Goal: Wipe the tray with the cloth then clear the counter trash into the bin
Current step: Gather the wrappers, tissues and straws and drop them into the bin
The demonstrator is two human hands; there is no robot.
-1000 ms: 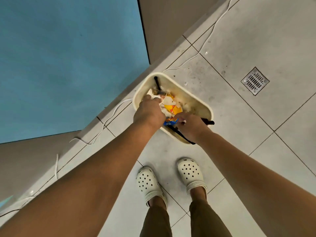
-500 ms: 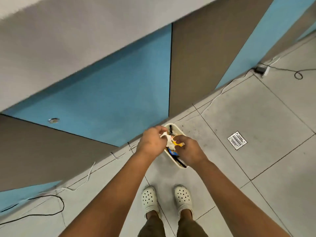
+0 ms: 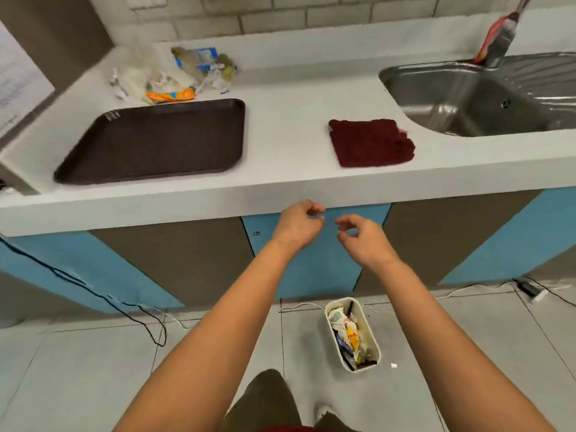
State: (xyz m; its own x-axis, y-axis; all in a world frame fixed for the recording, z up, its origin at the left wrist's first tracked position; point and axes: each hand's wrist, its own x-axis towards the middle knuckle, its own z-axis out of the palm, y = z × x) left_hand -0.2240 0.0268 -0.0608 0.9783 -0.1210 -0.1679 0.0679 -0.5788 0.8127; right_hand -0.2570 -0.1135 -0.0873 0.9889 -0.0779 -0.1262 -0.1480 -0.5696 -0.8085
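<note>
A dark brown tray (image 3: pixel 156 141) lies on the white counter (image 3: pixel 286 126) at the left. A folded dark red cloth (image 3: pixel 371 141) lies to its right, near the sink. Behind the tray sits a pile of trash (image 3: pixel 174 74): clear plastic, wrappers, an orange packet. A small cream bin (image 3: pixel 372 330) stands on the floor below, filled with wrappers. My left hand (image 3: pixel 297 226) and my right hand (image 3: pixel 363 238) hover side by side in front of the counter's edge, above the bin. Both hold nothing, fingers loosely curled and apart.
A steel sink (image 3: pixel 480 98) with running water is set into the counter at the right. Blue and brown cabinet doors (image 3: pixel 187 260) run under the counter. Black and white cables (image 3: pixel 103 297) trail along the floor by the cabinet base. A small white scrap (image 3: pixel 393 365) lies beside the bin.
Both hands have come up out of the bin, leaving the trash in it, and are now at counter-edge height. The view has lifted from the floor to the counter.
</note>
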